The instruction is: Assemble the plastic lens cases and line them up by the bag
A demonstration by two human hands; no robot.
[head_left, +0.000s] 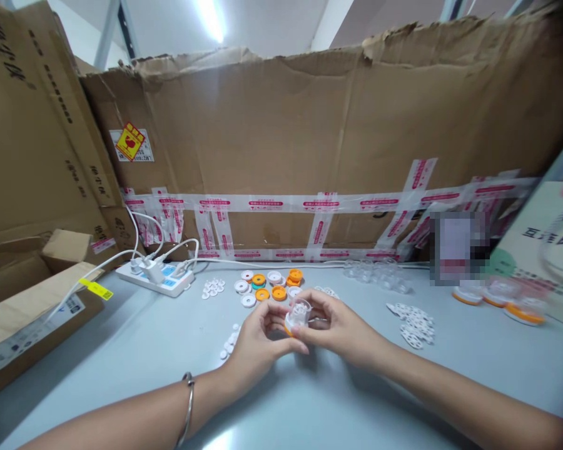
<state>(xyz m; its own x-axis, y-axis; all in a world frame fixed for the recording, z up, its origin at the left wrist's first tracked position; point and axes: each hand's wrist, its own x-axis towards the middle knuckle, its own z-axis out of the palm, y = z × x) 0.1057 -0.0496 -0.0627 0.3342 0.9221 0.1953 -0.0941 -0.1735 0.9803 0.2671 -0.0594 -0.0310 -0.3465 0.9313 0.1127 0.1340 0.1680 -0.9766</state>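
Both hands meet over the middle of the grey table [136, 350]. My left hand [256, 340] and my right hand [340, 328] are closed together around a small clear plastic cup-shaped part [299, 312] with an orange and white base. A metal bangle [187, 400] circles my left wrist. Just beyond the hands lie several orange and white discs [269, 284]. Small white rings [213, 287] sit to their left, and more small white pieces [229, 342] lie beside my left hand.
A white power strip [157, 275] with plugs and cables lies at the back left. Taped cardboard [309, 156] walls the table's far side. An open carton [32, 300] stands at the left. Flat white pieces [415, 325], clear cups [380, 275] and finished orange-based parts [497, 300] lie on the right.
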